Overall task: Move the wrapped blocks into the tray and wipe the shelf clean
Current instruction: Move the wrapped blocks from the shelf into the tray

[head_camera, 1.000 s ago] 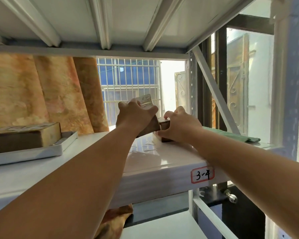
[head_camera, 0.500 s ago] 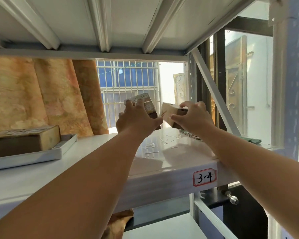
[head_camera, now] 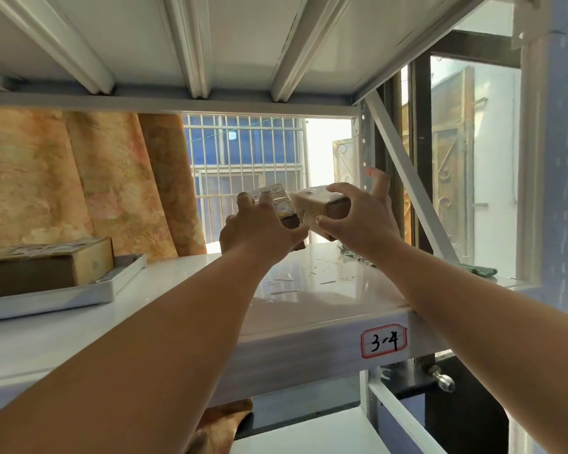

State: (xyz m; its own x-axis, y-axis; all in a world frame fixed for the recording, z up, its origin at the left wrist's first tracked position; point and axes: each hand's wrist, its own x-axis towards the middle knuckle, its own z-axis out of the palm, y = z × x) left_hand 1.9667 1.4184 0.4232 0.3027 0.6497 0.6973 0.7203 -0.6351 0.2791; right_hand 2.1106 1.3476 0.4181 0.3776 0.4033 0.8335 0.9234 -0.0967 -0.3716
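My left hand grips a wrapped brown block held in the air above the white shelf. Right beside it, my right hand grips a second wrapped block with a pale end face; the two blocks nearly touch. A white tray sits on the shelf at the left with a wrapped block lying in it. A green cloth lies on the shelf at the far right, partly hidden behind my right arm. Wet streaks mark the shelf surface under the hands.
The upper shelf's ribbed underside hangs close overhead. A diagonal brace and upright post bound the right side. An orange curtain and a barred window lie behind. A label reading 3-4 is on the shelf's front edge.
Both hands lifted their blocks off the shelf surface and raised them higher. The right hand's block came up level with the left one.
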